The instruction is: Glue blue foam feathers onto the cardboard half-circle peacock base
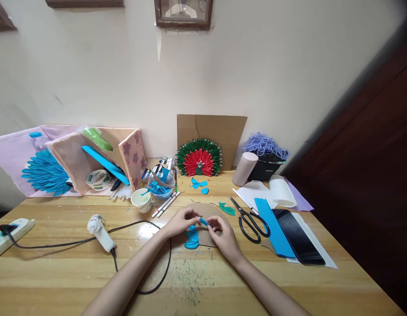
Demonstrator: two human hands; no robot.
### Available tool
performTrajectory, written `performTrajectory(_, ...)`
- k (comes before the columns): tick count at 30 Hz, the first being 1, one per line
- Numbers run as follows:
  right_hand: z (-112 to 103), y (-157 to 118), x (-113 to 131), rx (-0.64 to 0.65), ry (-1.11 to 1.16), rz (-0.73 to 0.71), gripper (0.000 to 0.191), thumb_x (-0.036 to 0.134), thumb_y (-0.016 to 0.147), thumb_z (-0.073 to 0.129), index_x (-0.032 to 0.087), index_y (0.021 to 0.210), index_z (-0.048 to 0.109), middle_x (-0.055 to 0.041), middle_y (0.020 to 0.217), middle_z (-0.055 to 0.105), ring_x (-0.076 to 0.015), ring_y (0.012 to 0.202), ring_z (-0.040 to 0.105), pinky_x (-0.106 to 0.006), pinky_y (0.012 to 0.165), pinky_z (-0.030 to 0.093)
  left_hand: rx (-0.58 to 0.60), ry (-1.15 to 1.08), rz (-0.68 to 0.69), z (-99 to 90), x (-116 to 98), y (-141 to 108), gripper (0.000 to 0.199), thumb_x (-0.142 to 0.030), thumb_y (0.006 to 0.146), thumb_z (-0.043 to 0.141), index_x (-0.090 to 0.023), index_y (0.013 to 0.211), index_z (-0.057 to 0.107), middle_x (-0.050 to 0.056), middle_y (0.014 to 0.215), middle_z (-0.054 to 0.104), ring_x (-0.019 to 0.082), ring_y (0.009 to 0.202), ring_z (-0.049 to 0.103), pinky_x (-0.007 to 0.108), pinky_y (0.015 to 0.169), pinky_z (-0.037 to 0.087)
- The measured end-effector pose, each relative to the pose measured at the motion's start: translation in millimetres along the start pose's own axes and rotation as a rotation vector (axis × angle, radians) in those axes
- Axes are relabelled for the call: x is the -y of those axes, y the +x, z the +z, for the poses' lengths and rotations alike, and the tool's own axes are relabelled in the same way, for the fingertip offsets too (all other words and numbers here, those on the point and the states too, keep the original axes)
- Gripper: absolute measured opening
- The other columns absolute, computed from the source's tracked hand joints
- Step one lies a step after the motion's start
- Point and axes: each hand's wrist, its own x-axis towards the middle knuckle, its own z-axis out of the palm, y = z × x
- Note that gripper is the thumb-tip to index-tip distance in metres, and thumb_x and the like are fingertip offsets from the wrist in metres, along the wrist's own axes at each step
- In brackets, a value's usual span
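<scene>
Between my two hands, a small blue paper petal (203, 221) is pinched at both ends. My left hand (182, 222) grips its left end with closed fingertips, and my right hand (224, 237) grips the other. Below them lies a round piece of brown cardboard (206, 239), partly covered by my hands. A cluster of blue paper petals (192, 239) rests on the cardboard's left side. Just beyond the right hand is a green leaf-shaped cutout (227, 208). Several loose blue pieces (204, 191) are scattered farther back.
Black-handled scissors (251, 221), a blue paper strip (274, 228) and a dark phone (300, 237) lie at right. To the left stand a hot glue gun (102, 235) with its looping cord, a paper cup (141, 201) and markers (167, 205). A red-and-green peacock craft (199, 160) leans at the back.
</scene>
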Motion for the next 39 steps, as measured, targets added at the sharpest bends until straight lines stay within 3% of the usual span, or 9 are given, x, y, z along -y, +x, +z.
performTrajectory(5, 1.4, 1.3, -4.3, -0.005, 0.052, 0.019, 0.011, 0.026, 0.081, 0.052, 0.019, 0.089, 0.056, -0.0065, 0.089, 0.064, -0.0188, 0.082, 0.061, -0.028, 0.068, 0.049, 0.035, -0.086, 0.054, -2.1, 1.6, -0.7, 0.039, -0.037, 0.077, 0.060, -0.012, 0.106, 0.060, 0.008, 0.086, 0.068, 0.018, 0.078, 0.062, 0.027, 0.069, 0.047)
performTrajectory(12, -0.6, 0.8, -2.8, 0.092, 0.083, 0.031, 0.011, 0.025, 0.082, 0.051, 0.018, 0.088, 0.057, -0.0047, 0.087, 0.063, -0.0169, 0.080, 0.061, -0.028, 0.070, 0.049, 0.025, 0.054, 0.127, -2.9, 1.1, -0.1, 0.024, -0.034, 0.074, 0.064, -0.013, 0.083, 0.071, 0.008, 0.083, 0.069, 0.018, 0.079, 0.061, 0.027, 0.073, 0.045)
performTrajectory(19, -1.9, 1.2, -0.3, 0.125, 0.111, 0.045, 0.014, 0.026, 0.085, 0.048, 0.018, 0.091, 0.057, -0.0036, 0.087, 0.062, -0.0145, 0.073, 0.060, -0.027, 0.068, 0.048, 0.003, -0.016, 0.077, -0.6, 6.7, 0.8, 0.027, -0.035, 0.069, 0.068, -0.012, 0.084, 0.069, 0.008, 0.085, 0.067, 0.018, 0.079, 0.061, 0.027, 0.073, 0.046)
performTrajectory(23, -2.6, 1.2, 0.6, 0.125, 0.112, 0.057, 0.015, 0.028, 0.086, 0.047, 0.019, 0.090, 0.057, -0.0035, 0.086, 0.061, -0.0139, 0.070, 0.059, -0.026, 0.065, 0.047, 0.054, -0.065, 0.036, -1.5, 5.5, -1.0, 0.032, -0.035, 0.067, 0.070, -0.011, 0.089, 0.068, 0.009, 0.082, 0.068, 0.017, 0.074, 0.061, 0.027, 0.069, 0.047)
performTrajectory(34, -2.9, 1.1, 2.9, 0.151, 0.086, 0.092, 0.021, 0.034, 0.087, 0.044, 0.018, 0.092, 0.056, -0.0033, 0.083, 0.061, -0.0136, 0.066, 0.058, -0.025, 0.062, 0.045, 0.022, 0.015, 0.072, 0.6, -1.0, -1.7, 0.023, -0.032, 0.073, 0.062, -0.012, 0.082, 0.069, 0.006, 0.080, 0.068, 0.016, 0.076, 0.060, 0.026, 0.072, 0.046)
performTrajectory(39, -1.6, 1.1, 3.2, 0.141, -0.026, 0.060, 0.020, 0.037, 0.081, 0.054, 0.018, 0.087, 0.058, -0.0003, 0.071, 0.058, -0.0123, 0.059, 0.050, -0.023, 0.055, 0.040, 0.009, 0.008, 0.062, 3.3, 0.8, -1.1, 0.024, -0.034, 0.076, 0.059, -0.011, 0.083, 0.065, 0.006, 0.078, 0.067, 0.015, 0.073, 0.059, 0.026, 0.070, 0.045)
